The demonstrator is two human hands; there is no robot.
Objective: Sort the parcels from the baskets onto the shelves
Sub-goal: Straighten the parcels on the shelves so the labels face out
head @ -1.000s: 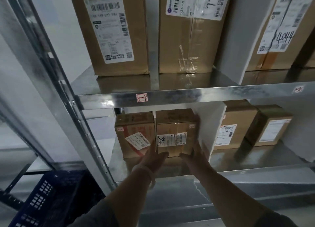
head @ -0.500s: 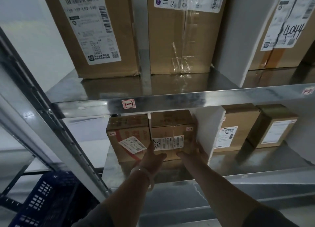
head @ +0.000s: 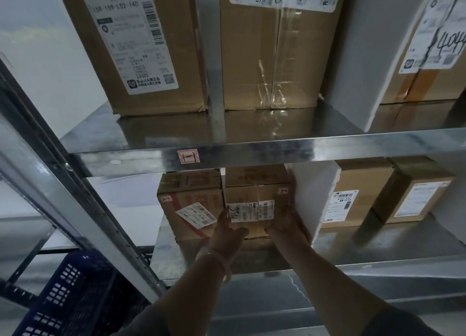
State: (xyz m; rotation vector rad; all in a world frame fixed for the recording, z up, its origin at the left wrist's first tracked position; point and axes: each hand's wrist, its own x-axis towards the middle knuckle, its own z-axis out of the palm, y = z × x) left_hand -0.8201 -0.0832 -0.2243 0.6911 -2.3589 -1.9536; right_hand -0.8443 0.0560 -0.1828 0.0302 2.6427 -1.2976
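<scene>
A small brown cardboard parcel (head: 254,189) with a white label stands on the lower metal shelf (head: 353,245). It sits between a red-printed parcel (head: 191,204) on its left and a white foam divider (head: 312,197) on its right. My left hand (head: 228,228) presses on the parcel's lower left front corner, fingers straight up, thumb spread along the bottom edge. At the lower right corner my right hand (head: 287,226) presses with its fingers lying up the right edge next to the divider.
Two more parcels (head: 358,197) (head: 416,199) stand right of the divider. Large cartons (head: 141,45) (head: 274,53) fill the upper shelf (head: 252,151). A slanted metal upright (head: 83,217) runs at the left, and a blue plastic basket (head: 68,295) sits on the floor below it.
The view has drawn closer to the shelves. Both hands have slid from under the parcel's front up onto its lower corners, and the parcel sits a little deeper, level with its left neighbour.
</scene>
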